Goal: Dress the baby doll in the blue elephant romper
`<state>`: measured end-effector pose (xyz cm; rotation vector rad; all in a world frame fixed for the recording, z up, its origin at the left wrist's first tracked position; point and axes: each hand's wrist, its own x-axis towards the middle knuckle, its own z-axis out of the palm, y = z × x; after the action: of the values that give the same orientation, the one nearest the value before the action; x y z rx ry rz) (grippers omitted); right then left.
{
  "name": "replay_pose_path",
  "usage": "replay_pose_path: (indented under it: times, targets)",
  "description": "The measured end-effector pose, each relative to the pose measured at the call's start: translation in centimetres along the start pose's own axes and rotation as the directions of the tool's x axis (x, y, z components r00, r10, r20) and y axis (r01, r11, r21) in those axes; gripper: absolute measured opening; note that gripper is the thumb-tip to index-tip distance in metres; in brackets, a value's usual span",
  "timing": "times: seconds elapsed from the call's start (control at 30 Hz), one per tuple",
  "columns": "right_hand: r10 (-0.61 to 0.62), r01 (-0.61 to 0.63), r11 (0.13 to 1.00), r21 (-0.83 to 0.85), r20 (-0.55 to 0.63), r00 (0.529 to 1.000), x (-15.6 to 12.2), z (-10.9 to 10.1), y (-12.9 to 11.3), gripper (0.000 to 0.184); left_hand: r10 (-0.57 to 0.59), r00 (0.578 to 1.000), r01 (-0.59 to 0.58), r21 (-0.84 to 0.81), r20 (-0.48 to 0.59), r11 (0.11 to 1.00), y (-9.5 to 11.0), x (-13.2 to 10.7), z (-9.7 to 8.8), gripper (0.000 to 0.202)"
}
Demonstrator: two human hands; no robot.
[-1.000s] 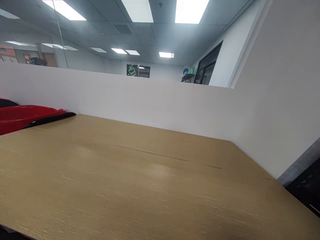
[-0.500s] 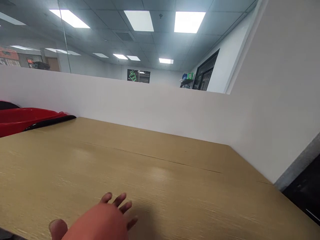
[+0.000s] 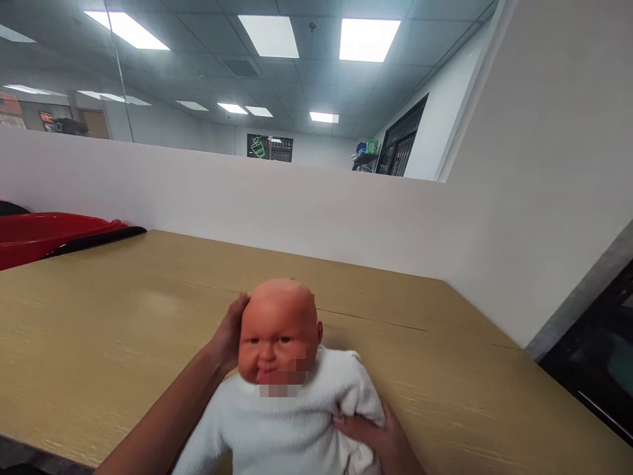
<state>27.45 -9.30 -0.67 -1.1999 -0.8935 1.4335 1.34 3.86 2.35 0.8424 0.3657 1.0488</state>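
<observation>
A baby doll (image 3: 281,422) in a fuzzy white top faces me, low in the middle of the head view, over the wooden table (image 3: 435,376). My left hand (image 3: 233,330) is wrapped around the side and back of its bald head, with most of the fingers hidden behind it. Around the doll's side, just under the arm, my right hand (image 3: 368,429) grips the white cloth, thumb at the front. The doll's lower body runs out of the frame, and I cannot tell how far its back is from the tabletop.
A red plastic tub (image 3: 54,231) with a black rim stands at the far left of the table. A white wall (image 3: 297,211) with a window above it runs along the back. To the right is another wall, with a dark glossy object (image 3: 593,369) beyond the table edge.
The doll has come up into view from the bottom edge, where only part of its head and my left fingers showed. Both my hands now hold it, at the head and at the side.
</observation>
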Motion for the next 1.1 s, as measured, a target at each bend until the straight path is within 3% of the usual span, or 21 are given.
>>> replay_pose_path:
  times: [0.17, 0.3, 0.53, 0.7, 0.87, 0.97, 1.1]
  targets:
    - [-0.015, 0.017, 0.999, 0.049, -0.025, 1.0, 3.3, 0.2, -2.0, 0.059, -0.093, 0.996, 0.092, 0.114, 0.005, 0.989, 1.1, 6.0, 1.5, 0.08]
    - [-0.06, 0.059, 0.998, 0.004, 0.043, 0.997, 6.1, -0.5, -3.8, 0.067, -0.106, 0.992, 0.095, 0.154, 0.069, 0.984, 1.3, 10.7, 1.6, 0.08]
    - [-0.08, 0.096, 0.99, -0.104, 0.147, 0.986, 11.2, -2.4, -5.3, 0.059, -0.238, 0.95, 0.193, 0.218, 0.203, 0.957, 0.9, 17.2, 0.2, 0.085]
    - [-0.137, 0.155, 0.933, -0.325, 0.079, 0.987, 15.8, -4.4, -5.4, 0.062, -0.231, 0.962, 0.197, 0.216, 0.147, 0.956, 0.2, 21.5, -1.5, 0.081]
    - [-0.148, 0.165, 0.901, -0.402, 0.073, 0.986, 18.6, -5.7, -5.8, 0.066, -0.278, 0.952, 0.243, 0.235, 0.126, 0.941, -0.6, 25.1, -2.8, 0.083]
    - [-0.162, 0.198, 0.815, -0.544, 0.114, 0.98, 19.1, -6.6, -6.5, 0.064, -0.302, 0.941, 0.261, 0.238, 0.152, 0.935, -1.1, 26.5, -3.5, 0.081]
    - [-0.189, 0.248, 0.583, -0.774, 0.167, 0.968, 20.1, -8.5, -7.4, 0.055, -0.335, 0.931, 0.291, 0.255, 0.146, 0.922, -2.6, 28.1, -4.7, 0.077]
